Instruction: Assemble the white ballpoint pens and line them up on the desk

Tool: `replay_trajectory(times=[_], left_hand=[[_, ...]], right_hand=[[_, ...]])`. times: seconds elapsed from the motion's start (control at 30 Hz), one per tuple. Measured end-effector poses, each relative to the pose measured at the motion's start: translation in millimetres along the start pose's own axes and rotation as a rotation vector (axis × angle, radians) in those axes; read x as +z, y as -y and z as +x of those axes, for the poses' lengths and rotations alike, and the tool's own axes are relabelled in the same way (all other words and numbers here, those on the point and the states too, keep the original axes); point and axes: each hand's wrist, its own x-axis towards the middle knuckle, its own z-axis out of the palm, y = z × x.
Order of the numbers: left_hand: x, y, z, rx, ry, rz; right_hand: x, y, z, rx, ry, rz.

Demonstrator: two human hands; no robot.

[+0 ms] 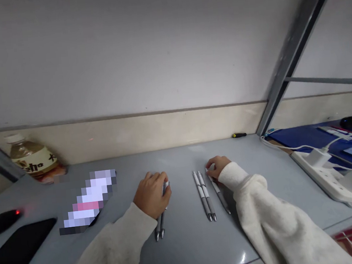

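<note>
Reaching forward over the grey bench (190, 253), two pale sleeves lead to the hands. The left hand (151, 194) is curled shut over the upper ends of two pens (160, 232), whose tips poke out side by side toward the near edge. The right hand (218, 166) sits a little farther off, its fingers bent narrowly onto the top end of a single pen (223, 200), which lies flat and slants toward the near right. Between the hands, touched by neither, a pair of pens (205, 196) lies close together, tips pointing near. Such round, smooth barrels probably roll easily, so a good hold would keep each one pressed lightly to the bench, the tips level and all facing one way, and the sleeves clear of the loose pair. Farther left stands a tilted bottle (33, 159) by the wall. A small screwdriver (239, 135) lies at the back edge. A white power strip (324, 176) with plugged-in cables sits well off to the right.
</note>
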Motion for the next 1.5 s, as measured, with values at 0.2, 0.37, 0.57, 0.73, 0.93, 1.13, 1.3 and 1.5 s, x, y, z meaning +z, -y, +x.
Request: replay_trajectory(times=[0.2, 0.37, 0.57, 0.73, 0.93, 1.13, 1.3, 1.5], left_hand=[[0.8, 0, 0, 0.037, 0.002, -0.036], [-0.5, -3, 0, 0.042, 0.01, -0.046], [-1.6, -5, -1, 0.031, 0.04, -0.036], [-1.2, -6, -2, 0.038, 0.067, -0.022], [1.0, -8, -3, 0.118, 0.075, -0.076], [5.2, -11, -5, 0.224, -0.069, -0.324], [7.2, -16, -8, 0.303, -0.122, -0.519], [5.5, -13, -7, 0.267, -0.185, -0.428]], right_hand=[[1, 5, -6, -0.008, 0.069, 0.094], [0, 8, -10, -0.008, 0.095, 0.189], [-1, 7, -8, -0.047, 0.028, 0.06], [-1, 7, -4, -0.066, -0.028, 0.016], [5, 5, -2, -0.219, -0.077, 0.104], [17, 11, -10, -0.662, -0.144, 0.42], [21, 10, -14, -0.723, 0.055, 0.588], [18, 6, -4, -0.528, 0.179, 0.851]])
